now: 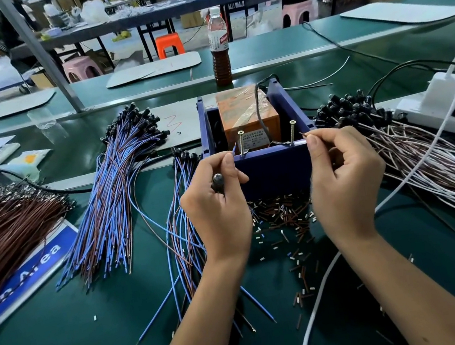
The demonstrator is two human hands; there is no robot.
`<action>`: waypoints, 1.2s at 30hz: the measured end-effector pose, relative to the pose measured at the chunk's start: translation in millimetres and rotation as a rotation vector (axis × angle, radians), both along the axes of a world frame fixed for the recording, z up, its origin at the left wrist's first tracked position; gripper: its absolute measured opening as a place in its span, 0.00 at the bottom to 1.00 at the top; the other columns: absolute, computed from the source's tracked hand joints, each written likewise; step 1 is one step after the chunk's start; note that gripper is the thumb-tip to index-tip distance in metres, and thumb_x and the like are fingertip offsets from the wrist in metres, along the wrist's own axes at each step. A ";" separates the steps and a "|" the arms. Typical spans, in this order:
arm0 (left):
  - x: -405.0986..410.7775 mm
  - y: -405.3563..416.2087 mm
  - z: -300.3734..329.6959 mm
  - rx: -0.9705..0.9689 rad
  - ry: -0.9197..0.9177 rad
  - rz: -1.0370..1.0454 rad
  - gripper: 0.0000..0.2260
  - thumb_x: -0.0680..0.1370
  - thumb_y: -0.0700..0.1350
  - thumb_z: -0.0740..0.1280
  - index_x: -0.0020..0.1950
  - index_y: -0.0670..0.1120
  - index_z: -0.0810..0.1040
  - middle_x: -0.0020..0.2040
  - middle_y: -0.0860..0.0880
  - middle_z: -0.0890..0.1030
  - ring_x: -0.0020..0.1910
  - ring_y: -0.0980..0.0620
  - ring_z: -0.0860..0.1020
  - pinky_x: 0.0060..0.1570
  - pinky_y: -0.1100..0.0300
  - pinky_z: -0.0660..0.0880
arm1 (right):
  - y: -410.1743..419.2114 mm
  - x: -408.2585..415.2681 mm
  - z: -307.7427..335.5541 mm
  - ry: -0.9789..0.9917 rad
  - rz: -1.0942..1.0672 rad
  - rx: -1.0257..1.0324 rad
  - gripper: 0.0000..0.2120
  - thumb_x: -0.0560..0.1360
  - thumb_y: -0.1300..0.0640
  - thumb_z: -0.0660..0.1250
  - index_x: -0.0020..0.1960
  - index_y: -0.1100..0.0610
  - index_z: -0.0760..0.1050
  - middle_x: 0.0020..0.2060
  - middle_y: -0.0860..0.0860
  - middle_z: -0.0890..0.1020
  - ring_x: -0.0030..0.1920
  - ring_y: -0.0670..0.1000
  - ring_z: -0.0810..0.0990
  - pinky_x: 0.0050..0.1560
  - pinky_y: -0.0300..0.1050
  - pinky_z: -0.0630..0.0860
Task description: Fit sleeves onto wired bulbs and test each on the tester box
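The left hand (219, 203) grips a dark bulb (217, 180) and pinches its blue wire tip beside a screw (242, 142) on the blue tester box (270, 163). The right hand (342, 181) pinches a brown wire end by the other screw. Left of the left hand, a blue sign (26, 273) on the worktop (69, 343) partly reads "Area".

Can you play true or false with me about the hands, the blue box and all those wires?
1. The left hand holds a dark bulb and pinches a blue wire end. True.
2. The right hand is flat on the table. False: it is raised at the blue tester box, pinching a wire end.
3. Two screws stand upright on the box's front edge. True.
4. The bottle lies on its side. False: it stands upright behind the box.
5. Little sleeve pieces lie scattered between the hands. True.
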State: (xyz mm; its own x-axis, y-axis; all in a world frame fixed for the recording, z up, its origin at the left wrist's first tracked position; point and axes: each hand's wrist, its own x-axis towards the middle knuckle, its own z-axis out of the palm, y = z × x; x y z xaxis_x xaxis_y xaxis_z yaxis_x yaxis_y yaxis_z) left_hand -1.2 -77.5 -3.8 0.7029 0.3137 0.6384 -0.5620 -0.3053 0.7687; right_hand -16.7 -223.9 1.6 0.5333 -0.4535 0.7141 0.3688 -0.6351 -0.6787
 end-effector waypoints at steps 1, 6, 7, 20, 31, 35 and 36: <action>0.0 0.0 -0.1 -0.004 0.000 0.003 0.07 0.84 0.44 0.66 0.48 0.46 0.82 0.34 0.55 0.81 0.32 0.55 0.78 0.35 0.64 0.71 | 0.5 0.0 -0.1 0.006 -0.001 0.001 0.06 0.83 0.61 0.68 0.51 0.61 0.83 0.44 0.49 0.81 0.45 0.41 0.78 0.48 0.31 0.72; -0.9 -0.1 1.9 0.007 -0.059 -0.004 0.06 0.84 0.41 0.68 0.48 0.45 0.81 0.33 0.55 0.81 0.31 0.54 0.78 0.34 0.66 0.70 | 3.2 -0.2 2.0 -0.035 0.020 0.003 0.06 0.83 0.61 0.68 0.50 0.61 0.83 0.43 0.49 0.81 0.44 0.42 0.78 0.45 0.32 0.73; -1.3 0.1 2.3 0.023 -0.078 -0.016 0.05 0.83 0.41 0.68 0.48 0.44 0.81 0.34 0.55 0.81 0.32 0.54 0.78 0.34 0.67 0.71 | 2.7 -0.9 2.5 -0.062 0.032 -0.026 0.06 0.83 0.62 0.68 0.50 0.61 0.83 0.43 0.49 0.81 0.43 0.43 0.78 0.44 0.33 0.72; 7.2 4.1 -3.9 0.180 -0.088 0.064 0.07 0.83 0.43 0.68 0.45 0.45 0.80 0.33 0.56 0.79 0.31 0.52 0.77 0.32 0.52 0.74 | 2.3 3.0 1.0 -0.042 -0.029 -0.083 0.05 0.81 0.61 0.72 0.46 0.60 0.84 0.40 0.48 0.81 0.39 0.43 0.76 0.43 0.27 0.68; 5.7 3.2 -1.4 0.167 -0.073 0.070 0.08 0.83 0.44 0.67 0.45 0.45 0.80 0.33 0.57 0.79 0.30 0.54 0.77 0.31 0.59 0.72 | 2.8 3.8 0.5 -0.039 -0.025 -0.058 0.05 0.80 0.61 0.72 0.46 0.59 0.83 0.40 0.47 0.81 0.38 0.41 0.76 0.42 0.27 0.68; 4.3 3.4 -0.2 0.150 -0.051 0.067 0.07 0.83 0.42 0.68 0.45 0.44 0.81 0.32 0.56 0.79 0.30 0.54 0.76 0.31 0.63 0.70 | 2.2 0.1 2.0 -0.040 -0.002 -0.035 0.06 0.80 0.61 0.71 0.45 0.59 0.83 0.39 0.49 0.81 0.39 0.42 0.78 0.40 0.32 0.71; 2.6 3.9 1.2 0.139 -0.046 0.061 0.07 0.83 0.42 0.69 0.45 0.44 0.81 0.32 0.56 0.80 0.30 0.54 0.77 0.31 0.62 0.71 | 2.1 -2.0 3.5 -0.044 0.014 -0.025 0.06 0.80 0.61 0.71 0.45 0.59 0.83 0.38 0.49 0.81 0.39 0.44 0.78 0.39 0.35 0.73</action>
